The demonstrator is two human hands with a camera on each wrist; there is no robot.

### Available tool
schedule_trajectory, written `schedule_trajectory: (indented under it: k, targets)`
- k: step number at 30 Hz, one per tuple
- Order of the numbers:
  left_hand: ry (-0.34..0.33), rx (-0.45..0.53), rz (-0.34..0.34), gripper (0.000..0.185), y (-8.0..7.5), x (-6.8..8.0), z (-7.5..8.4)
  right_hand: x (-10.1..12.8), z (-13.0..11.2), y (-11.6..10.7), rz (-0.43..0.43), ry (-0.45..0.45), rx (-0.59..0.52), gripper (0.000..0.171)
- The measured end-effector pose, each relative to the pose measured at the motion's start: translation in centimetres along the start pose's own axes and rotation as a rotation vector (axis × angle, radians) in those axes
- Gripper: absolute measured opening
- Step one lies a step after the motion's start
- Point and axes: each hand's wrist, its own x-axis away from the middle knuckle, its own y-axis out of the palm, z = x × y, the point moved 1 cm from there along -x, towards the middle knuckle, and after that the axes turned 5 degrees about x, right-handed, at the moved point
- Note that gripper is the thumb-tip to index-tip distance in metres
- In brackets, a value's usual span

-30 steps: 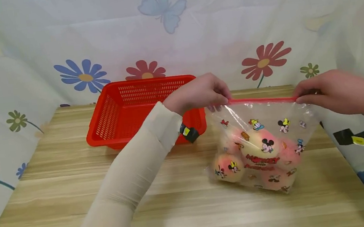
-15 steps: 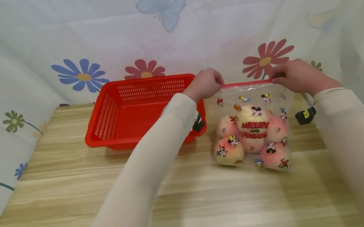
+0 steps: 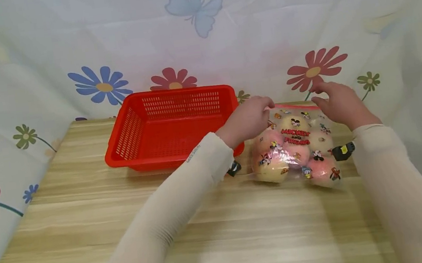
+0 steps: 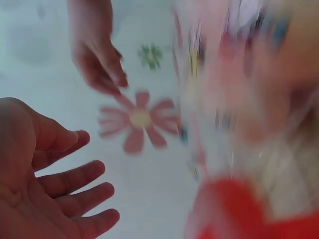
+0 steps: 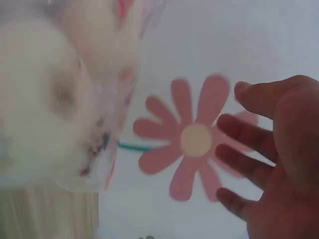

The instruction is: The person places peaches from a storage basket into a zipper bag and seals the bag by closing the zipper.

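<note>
A clear zip bag (image 3: 297, 147) printed with cartoon figures lies flat on the wooden table (image 3: 87, 227), toward its far right part, just right of the red basket (image 3: 172, 125) and apparently touching the basket's near right corner. The bag holds several round pink-and-cream fruits (image 3: 275, 165), and its red seal strip (image 3: 291, 105) runs left to right along the far edge, so the seal's long axis lies crosswise to the person, with the fruits on the near side of it. The left hand (image 3: 247, 120) hovers over the bag's far left corner and the right hand (image 3: 337, 101) over its far right corner; each hand is close to its own end of the seal, neither clearly nearer. In the left wrist view the left hand (image 4: 47, 184) shows a bare palm with fingers spread and slightly bent, gripping nothing, and the blurred bag (image 4: 239, 99) lies just beyond the fingertips. In the right wrist view the right hand (image 5: 279, 159) is likewise spread, fingers apart and holding nothing, with the bag (image 5: 65, 94) off to the side and a gap between. Whether any fingertip brushes the seal cannot be told from the head view. The flower-printed cloth (image 3: 301, 26) hangs behind the table.
</note>
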Motion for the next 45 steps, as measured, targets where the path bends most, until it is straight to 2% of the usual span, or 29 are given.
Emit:
schedule_trajectory:
  k: [3, 7, 9, 12, 14, 17, 20, 23, 27, 31, 38, 45]
  targets:
    - [0.078, -0.07, 0.01, 0.036, 1.5, 1.5, 1.2, 1.9, -1.1, 0.8, -0.001, -0.022, 0.002, 0.039]
    - [0.187, -0.196, 0.06, 0.036, 3.9, 3.1, 1.9, 4.7, -2.8, 2.5, 0.007, -0.067, 0.019, 0.04]
    - [0.227, -0.242, 0.07, 0.038, 5.1, 3.5, 2.0, 6.2, -3.6, 3.5, 0.007, -0.074, 0.039, 0.043]
    - [0.246, -0.287, 0.051, 0.044, 6.9, 3.6, 1.5, 8.2, -4.7, 4.9, -0.022, -0.045, 0.083, 0.051]
    - [0.225, -0.324, 0.031, 0.052, 7.9, 3.3, 0.9, 9.2, -5.2, 6.0, -0.04, -0.002, 0.114, 0.057]
    - [0.159, -0.364, -0.008, 0.066, 9.4, 2.9, -0.3, 10.0, -5.6, 7.8, -0.063, 0.064, 0.13, 0.064]
    - [0.094, -0.369, -0.037, 0.076, 10.8, 2.7, -1.5, 10.2, -5.5, 9.1, -0.048, 0.099, 0.115, 0.069]
    - [0.063, -0.359, -0.022, 0.08, 11.7, 2.5, -2.1, 10.0, -4.9, 9.8, -0.002, 0.088, 0.113, 0.07]
    - [0.037, -0.331, 0.009, 0.079, 12.1, 1.9, -1.7, 9.2, -3.7, 9.9, 0.051, 0.031, 0.145, 0.069]
    - [-0.005, -0.305, -0.005, 0.076, 12.3, 1.1, -1.0, 8.6, -2.5, 9.7, 0.066, -0.009, 0.143, 0.066]
    - [-0.061, -0.292, -0.031, 0.073, 12.8, 0.4, -0.2, 8.3, -1.5, 9.5, 0.049, -0.002, 0.141, 0.067]
    - [-0.07, -0.278, -0.047, 0.073, 13.0, 0.5, -0.3, 8.7, -1.7, 9.6, 0.025, 0.008, 0.139, 0.068]
